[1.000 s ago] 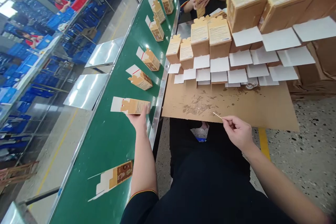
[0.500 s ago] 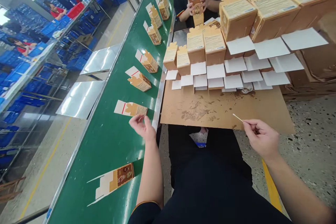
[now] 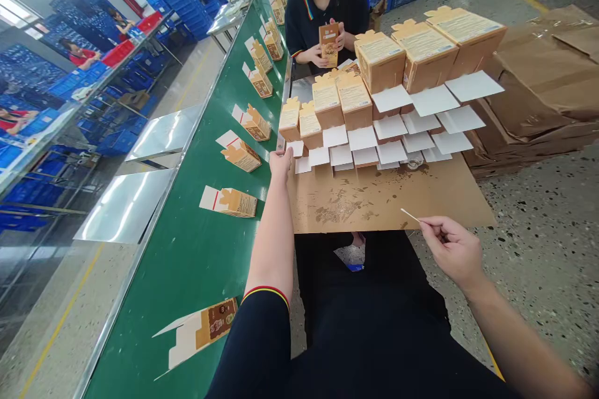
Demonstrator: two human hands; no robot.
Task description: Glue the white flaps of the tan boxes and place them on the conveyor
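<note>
At far left, blue crates (image 3: 35, 156) fill racks under a long bench, their contents too small to make out. 2 metal tabletops (image 3: 124, 206) stand beside the green belt (image 3: 196, 274). On the belt, 4 cartons lie well apart in the near part, with more crowded beyond: the nearest carton (image 3: 218, 324) lies with its open end to the left and flaps spread, pale inside, and 3 tan cartons (image 3: 238, 201) each show 1 white flap with a red strip. Whether they hold anything cannot be told. The left hand (image 3: 281, 165) is at the lower-left corner of the carton stack (image 3: 353, 100), fingers curled near 1 white flap (image 3: 294, 148); whether they grip it cannot be told. The stack shows 7 printed ends, 2 small, 2 medium and 3 large, above more than 12 white flaps, on 1 stained cardboard sheet (image 3: 444, 199). Behind it, 1 co-worker (image 3: 353, 0) holds 1 brown carton (image 3: 329, 43) in 2 hands. The right hand (image 3: 449, 249), thumb and forefinger pinched together, holds 1 thin stick (image 3: 410, 214) above the sheet, tip leftward. Farther right sits a brown cardboard pile (image 3: 538, 87).
</note>
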